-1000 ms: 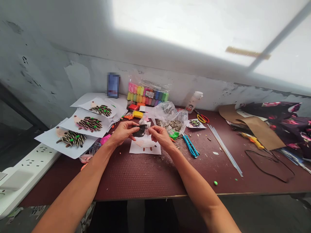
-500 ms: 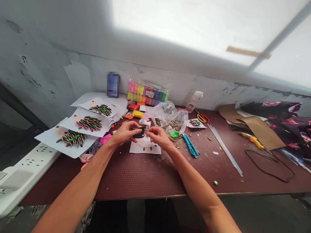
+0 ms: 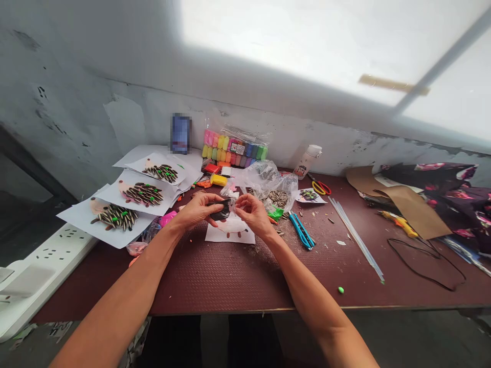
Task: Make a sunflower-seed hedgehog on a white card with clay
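My left hand point(image 3: 200, 208) is closed on a small black packet point(image 3: 220, 210), which looks like dark clay in clear wrap. Beside it, my right hand point(image 3: 249, 210) pinches the clear wrap at the packet's right side. Under both hands lies a white paper point(image 3: 230, 235) with a pale hedgehog outline and small brown feet, its upper part hidden by the hands. Just behind my right hand, a clear plastic bag of striped seeds point(image 3: 277, 198) stands open, with a bright green lump at its front.
Seed-covered hedgehog papers point(image 3: 141, 194) lie left, near a white power strip point(image 3: 57, 253). Colourful clay packs point(image 3: 235, 149) and a bottle point(image 3: 308, 161) stand behind. A teal cutter point(image 3: 302, 231), scissors point(image 3: 320, 187), clear sticks point(image 3: 356, 237) and a yellow glue gun point(image 3: 401, 224) lie right.
My right hand has shifted slightly up and its fingers have changed position at the wrap. The black packet has turned a little in my left hand.
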The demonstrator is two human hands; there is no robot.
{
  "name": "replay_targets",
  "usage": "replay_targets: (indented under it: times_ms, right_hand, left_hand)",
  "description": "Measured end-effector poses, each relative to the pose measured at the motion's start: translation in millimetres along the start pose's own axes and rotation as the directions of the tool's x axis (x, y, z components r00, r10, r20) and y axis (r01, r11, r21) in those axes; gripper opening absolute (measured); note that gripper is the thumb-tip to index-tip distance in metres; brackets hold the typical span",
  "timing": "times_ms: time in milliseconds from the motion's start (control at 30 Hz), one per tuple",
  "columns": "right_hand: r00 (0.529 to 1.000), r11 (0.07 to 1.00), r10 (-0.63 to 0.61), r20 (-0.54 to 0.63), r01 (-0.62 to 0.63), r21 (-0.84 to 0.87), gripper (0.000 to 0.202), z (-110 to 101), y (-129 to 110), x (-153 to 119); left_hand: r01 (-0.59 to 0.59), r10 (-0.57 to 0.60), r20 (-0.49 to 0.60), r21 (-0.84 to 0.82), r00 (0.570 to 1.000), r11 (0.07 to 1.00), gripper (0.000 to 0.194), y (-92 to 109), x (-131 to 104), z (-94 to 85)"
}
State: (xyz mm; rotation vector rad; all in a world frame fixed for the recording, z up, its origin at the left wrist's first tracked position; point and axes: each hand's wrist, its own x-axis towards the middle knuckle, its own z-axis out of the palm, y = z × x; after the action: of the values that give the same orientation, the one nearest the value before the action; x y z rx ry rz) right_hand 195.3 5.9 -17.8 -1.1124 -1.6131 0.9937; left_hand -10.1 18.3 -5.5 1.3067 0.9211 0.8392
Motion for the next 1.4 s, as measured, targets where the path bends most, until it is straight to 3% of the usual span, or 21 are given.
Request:
replay_targets:
  times_ms: [167,467,767,1167,1400]
  right_hand:
    - [0.994,0.993,-0.103,-0.019,0.102,-0.051,0.012,-0.6,3.8,0.3]
    - [0.998,0.991,0.043,0.041,-0.048,0.122,0.019,2.0,6.9,1.9]
    - [0.999,0.999,-0.019,0.036,0.017,0.044,0.019,3.9,8.7,0.4]
    - [0.999,1.000,0.011,-0.042,-0.011,0.009,0.021,8.5,-1.2,-5.7]
    - [0.997,0.997,-0.073,-0.032,0.073,-0.017,0.017,9.6,-2.9,-7.5]
  left_hand:
    - [0.022,-0.022,0.002,0.023,1.000,0.999,0.050,0.6,0.1,0.8]
    - [0.002,-0.009,0.083,0.086,0.997,0.996,0.048,0.8,-0.4,1.8]
    - [0.020,-0.033,0.107,0.122,0.994,0.992,0.043,-0.9,0.5,0.8]
    - [-0.033,0.033,0.003,0.113,0.999,0.993,0.048,0.3,-0.7,5.5]
    - [-0.060,0.054,0.033,0.201,0.998,0.978,0.050,-0.4,1.9,2.9]
